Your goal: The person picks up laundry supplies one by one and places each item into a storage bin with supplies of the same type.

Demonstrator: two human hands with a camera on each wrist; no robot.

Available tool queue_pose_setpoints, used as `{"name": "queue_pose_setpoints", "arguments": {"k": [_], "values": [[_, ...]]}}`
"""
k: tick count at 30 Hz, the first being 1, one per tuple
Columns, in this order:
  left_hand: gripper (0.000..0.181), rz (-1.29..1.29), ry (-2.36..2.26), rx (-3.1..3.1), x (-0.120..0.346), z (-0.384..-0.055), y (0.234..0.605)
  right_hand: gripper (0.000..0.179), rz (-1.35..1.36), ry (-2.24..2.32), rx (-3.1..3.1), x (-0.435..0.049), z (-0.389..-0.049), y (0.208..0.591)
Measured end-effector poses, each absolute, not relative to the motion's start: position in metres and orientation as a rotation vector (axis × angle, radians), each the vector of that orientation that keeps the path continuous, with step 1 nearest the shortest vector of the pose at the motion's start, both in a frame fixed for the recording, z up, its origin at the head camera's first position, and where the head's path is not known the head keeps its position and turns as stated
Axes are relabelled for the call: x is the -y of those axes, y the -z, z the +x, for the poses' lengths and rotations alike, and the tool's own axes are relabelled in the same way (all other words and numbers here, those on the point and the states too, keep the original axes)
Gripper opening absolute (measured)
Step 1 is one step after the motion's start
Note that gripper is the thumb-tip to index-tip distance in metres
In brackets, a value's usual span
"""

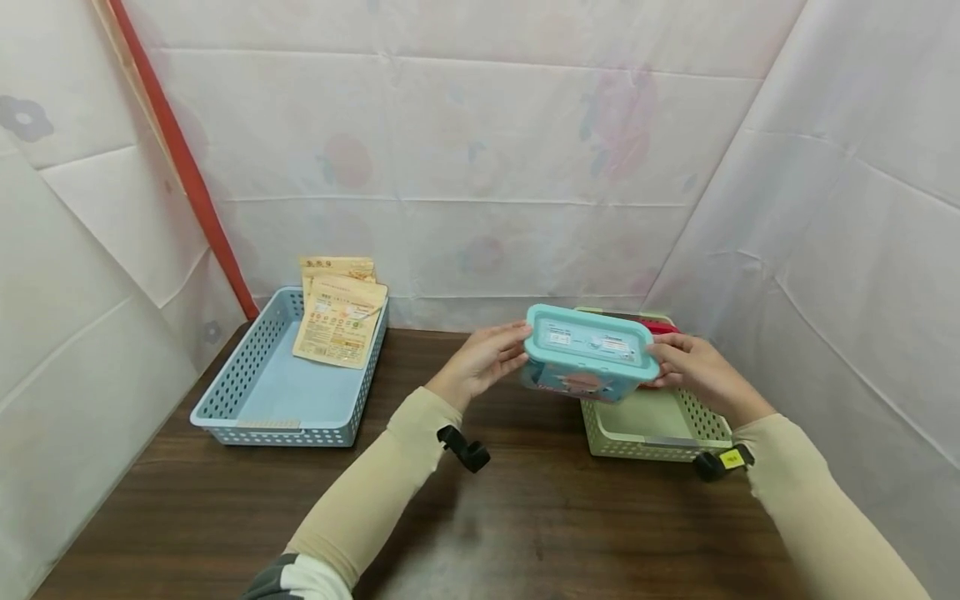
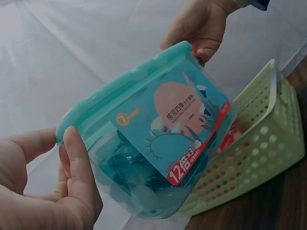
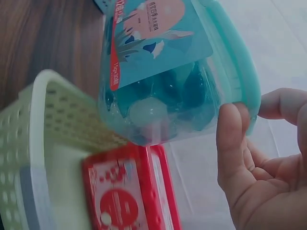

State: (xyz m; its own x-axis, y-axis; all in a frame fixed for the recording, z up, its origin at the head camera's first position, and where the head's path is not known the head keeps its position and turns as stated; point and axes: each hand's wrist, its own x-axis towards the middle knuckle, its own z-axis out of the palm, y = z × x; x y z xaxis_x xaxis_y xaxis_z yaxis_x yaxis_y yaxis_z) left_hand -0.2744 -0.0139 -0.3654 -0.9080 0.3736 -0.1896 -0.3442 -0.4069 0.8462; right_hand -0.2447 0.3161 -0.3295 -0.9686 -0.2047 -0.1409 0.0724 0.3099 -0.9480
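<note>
A clear tub of laundry pods [image 1: 588,354] with a turquoise lid and a blue printed label hangs above the table, tilted toward me. My left hand [image 1: 486,360] pinches one end of its lid rim, thumb and fingers on either side. At the opposite end my right hand [image 1: 693,371] pinches the rim the same way. In the left wrist view blue-green pods show through the tub [image 2: 144,167]. Below and behind it stands a green basket [image 1: 652,450], partly hidden by the tub. Inside that basket lies a red box [image 3: 117,191] with a round red print.
To the left sits a light blue basket [image 1: 281,437]; two yellow pouches [image 1: 341,321] lean against its back right. Both baskets stand on a dark wooden table [image 1: 517,517]. White printed sheeting [image 1: 480,167] encloses the back and sides, with a red strip [image 1: 183,158] at left.
</note>
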Motion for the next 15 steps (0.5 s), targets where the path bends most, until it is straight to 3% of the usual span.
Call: {"name": "queue_pose_setpoints", "arguments": {"k": [15], "values": [[0.045, 0.033, -2.277, -1.334, -0.057, -0.267, 0.373, 0.066, 0.014, 1.549, -2.606, -0.37, -0.223, 0.337]]}}
